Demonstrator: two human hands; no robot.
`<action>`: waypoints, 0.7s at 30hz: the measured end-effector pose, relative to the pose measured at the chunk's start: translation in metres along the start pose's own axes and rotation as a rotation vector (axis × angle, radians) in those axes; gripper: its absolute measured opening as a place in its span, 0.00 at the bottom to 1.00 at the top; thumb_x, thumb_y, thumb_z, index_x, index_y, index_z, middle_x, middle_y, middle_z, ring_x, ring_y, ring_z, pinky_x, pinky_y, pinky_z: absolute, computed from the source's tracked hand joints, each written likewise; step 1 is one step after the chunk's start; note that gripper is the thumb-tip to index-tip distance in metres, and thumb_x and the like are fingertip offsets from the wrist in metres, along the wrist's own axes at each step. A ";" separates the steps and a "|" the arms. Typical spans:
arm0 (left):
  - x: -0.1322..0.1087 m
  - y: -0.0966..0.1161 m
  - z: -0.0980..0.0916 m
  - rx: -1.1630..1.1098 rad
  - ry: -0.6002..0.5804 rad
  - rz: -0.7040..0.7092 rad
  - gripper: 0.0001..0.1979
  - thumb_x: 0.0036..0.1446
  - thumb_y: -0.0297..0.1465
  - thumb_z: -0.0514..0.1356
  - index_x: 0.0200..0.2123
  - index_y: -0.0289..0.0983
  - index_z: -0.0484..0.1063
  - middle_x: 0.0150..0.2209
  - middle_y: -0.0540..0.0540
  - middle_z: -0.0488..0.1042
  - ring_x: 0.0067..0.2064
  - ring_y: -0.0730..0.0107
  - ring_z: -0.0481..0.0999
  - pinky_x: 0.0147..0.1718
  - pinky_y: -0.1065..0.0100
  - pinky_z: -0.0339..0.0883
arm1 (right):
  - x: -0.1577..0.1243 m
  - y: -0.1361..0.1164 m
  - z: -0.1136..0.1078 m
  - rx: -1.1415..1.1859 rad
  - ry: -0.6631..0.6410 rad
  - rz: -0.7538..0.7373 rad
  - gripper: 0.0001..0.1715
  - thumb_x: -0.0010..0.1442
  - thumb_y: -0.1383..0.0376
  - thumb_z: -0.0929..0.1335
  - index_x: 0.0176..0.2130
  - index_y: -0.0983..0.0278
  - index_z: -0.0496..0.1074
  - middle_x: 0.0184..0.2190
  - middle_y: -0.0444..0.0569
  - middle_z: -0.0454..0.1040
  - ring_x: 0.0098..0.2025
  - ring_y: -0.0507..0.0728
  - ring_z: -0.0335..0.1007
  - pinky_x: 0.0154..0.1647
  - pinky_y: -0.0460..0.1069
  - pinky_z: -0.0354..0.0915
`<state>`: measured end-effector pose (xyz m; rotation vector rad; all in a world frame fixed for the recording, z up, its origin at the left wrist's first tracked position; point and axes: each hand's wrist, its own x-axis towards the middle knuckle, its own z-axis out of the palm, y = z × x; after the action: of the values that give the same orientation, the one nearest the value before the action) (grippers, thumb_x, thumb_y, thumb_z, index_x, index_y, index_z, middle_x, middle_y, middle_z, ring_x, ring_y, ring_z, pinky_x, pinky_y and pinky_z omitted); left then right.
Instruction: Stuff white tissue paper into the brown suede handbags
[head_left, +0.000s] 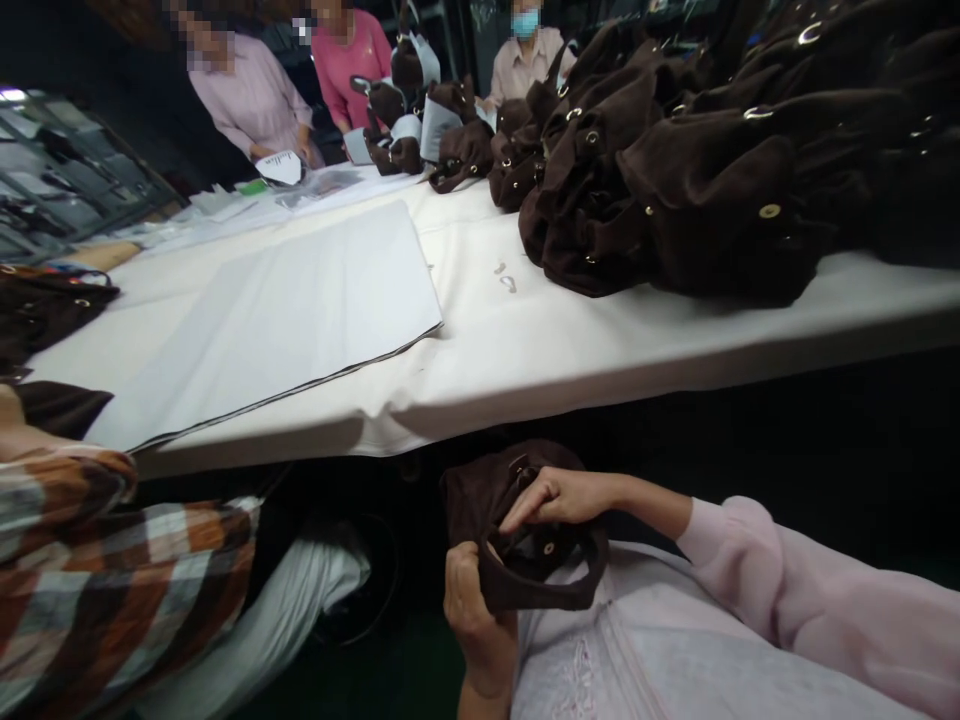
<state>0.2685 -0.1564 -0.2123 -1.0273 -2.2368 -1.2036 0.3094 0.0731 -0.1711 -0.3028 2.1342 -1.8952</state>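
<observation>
- While the brown suede bag (517,545) sits low in the lap at lower centre, below the white surface (525,340), both hands work its opening: a handling step, I judge.
- Left hand (472,610) grip clenched on its lower edge; right hand (562,497) grip grasping the top rim.
- Next calls for keeping the mouth spread.
- Counted: one bag held, one heap of like bags upper right (675,180), three people opposite.

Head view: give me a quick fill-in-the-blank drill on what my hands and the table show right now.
1. Both hands, the left hand and the right hand, hold one dark ______ suede bag below the table edge.
2. Flat on the white table lies a large sheet of ______ paper.
3. The pile of matching bags sits on the table's ______ side.
4. The person at the left edge wears a ______ sleeve.

Missing words: brown; white; right; plaid
</observation>
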 end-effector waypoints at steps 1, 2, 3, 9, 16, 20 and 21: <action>0.007 0.001 -0.003 0.009 0.014 -0.101 0.03 0.62 0.29 0.55 0.37 0.36 0.67 0.33 0.46 0.70 0.35 0.66 0.72 0.36 0.67 0.67 | -0.010 -0.010 -0.005 0.097 0.050 -0.025 0.18 0.64 0.67 0.64 0.50 0.64 0.77 0.49 0.51 0.77 0.53 0.57 0.73 0.57 0.49 0.65; 0.014 0.001 -0.006 0.024 0.036 -0.207 0.04 0.62 0.30 0.56 0.35 0.37 0.66 0.31 0.48 0.69 0.32 0.69 0.70 0.35 0.68 0.66 | -0.020 -0.019 -0.011 0.165 0.124 -0.047 0.16 0.64 0.64 0.66 0.49 0.64 0.78 0.48 0.51 0.78 0.53 0.58 0.73 0.58 0.51 0.65; 0.021 0.001 -0.009 0.046 0.072 -0.302 0.06 0.62 0.32 0.57 0.33 0.37 0.66 0.29 0.50 0.68 0.30 0.70 0.69 0.33 0.69 0.64 | -0.032 -0.025 -0.016 0.222 0.221 -0.061 0.16 0.63 0.62 0.67 0.47 0.64 0.79 0.45 0.51 0.79 0.51 0.58 0.74 0.56 0.52 0.67; 0.029 0.011 -0.019 0.095 0.135 -0.650 0.12 0.58 0.39 0.59 0.28 0.38 0.65 0.23 0.53 0.66 0.27 0.71 0.65 0.29 0.70 0.61 | -0.070 0.012 -0.010 0.106 0.784 0.232 0.23 0.57 0.56 0.71 0.48 0.68 0.76 0.36 0.52 0.79 0.37 0.57 0.76 0.45 0.54 0.72; -0.003 0.050 -0.007 -0.076 -0.222 -0.323 0.05 0.54 0.29 0.61 0.29 0.38 0.66 0.26 0.52 0.66 0.30 0.71 0.68 0.32 0.70 0.65 | -0.022 0.054 0.056 0.216 0.657 0.213 0.33 0.62 0.51 0.67 0.60 0.66 0.64 0.48 0.55 0.75 0.48 0.60 0.72 0.45 0.53 0.71; 0.000 0.058 -0.009 -0.413 -0.593 -0.218 0.03 0.53 0.26 0.62 0.31 0.37 0.68 0.34 0.47 0.71 0.38 0.68 0.73 0.39 0.68 0.68 | -0.005 0.065 0.057 0.031 0.822 0.304 0.23 0.57 0.58 0.70 0.48 0.71 0.71 0.42 0.58 0.76 0.45 0.64 0.72 0.48 0.59 0.68; 0.004 0.057 -0.011 -0.474 -0.650 -0.322 0.03 0.55 0.28 0.61 0.31 0.37 0.69 0.35 0.46 0.72 0.38 0.68 0.73 0.39 0.68 0.69 | -0.004 0.069 0.056 0.022 0.834 0.336 0.24 0.55 0.59 0.70 0.47 0.72 0.70 0.42 0.59 0.75 0.45 0.66 0.72 0.49 0.61 0.68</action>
<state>0.3090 -0.1434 -0.1729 -1.4365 -2.7513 -1.8042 0.3334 0.0300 -0.2450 0.9555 2.3909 -2.0277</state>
